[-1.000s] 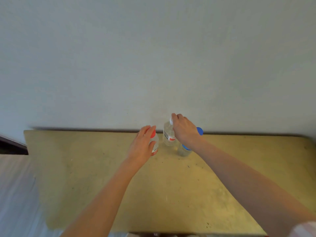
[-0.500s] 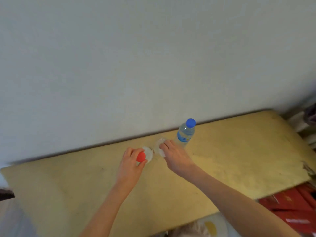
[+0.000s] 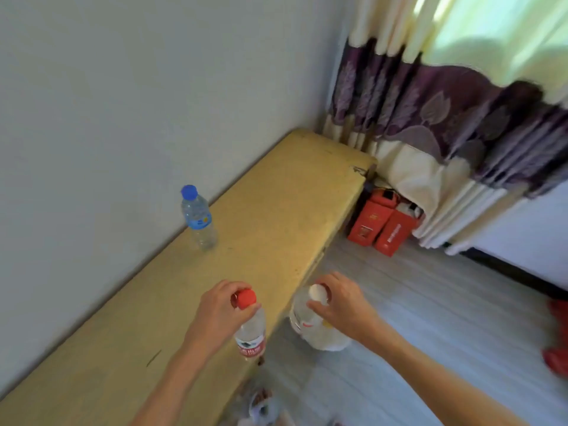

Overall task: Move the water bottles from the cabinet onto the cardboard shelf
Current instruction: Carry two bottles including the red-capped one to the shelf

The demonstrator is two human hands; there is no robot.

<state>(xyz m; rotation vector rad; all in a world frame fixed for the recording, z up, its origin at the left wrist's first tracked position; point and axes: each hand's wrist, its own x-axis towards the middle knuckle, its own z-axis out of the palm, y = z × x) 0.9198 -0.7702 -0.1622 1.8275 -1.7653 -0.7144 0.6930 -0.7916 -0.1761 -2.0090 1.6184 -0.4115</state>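
My left hand [image 3: 219,315] grips a red-capped water bottle [image 3: 250,335] by its neck, lifted above the front edge of the yellow cabinet top [image 3: 276,210]. My right hand [image 3: 341,304] holds a white-capped bottle [image 3: 302,315] by its cap, out past the cabinet edge over the floor. A blue-capped bottle [image 3: 198,216] still stands upright on the cabinet near the wall. No cardboard shelf is in view.
Red boxes [image 3: 381,224] stand on the grey floor at the cabinet's right end, under a purple and cream curtain [image 3: 445,118]. A white bag [image 3: 325,339] lies on the floor below my right hand. Red items [image 3: 558,339] sit at the right edge.
Both hands have lifted their bottles off the cabinet and drawn them toward me and right. The view has swung right, showing the curtain and floor. The blue-capped bottle stayed put.
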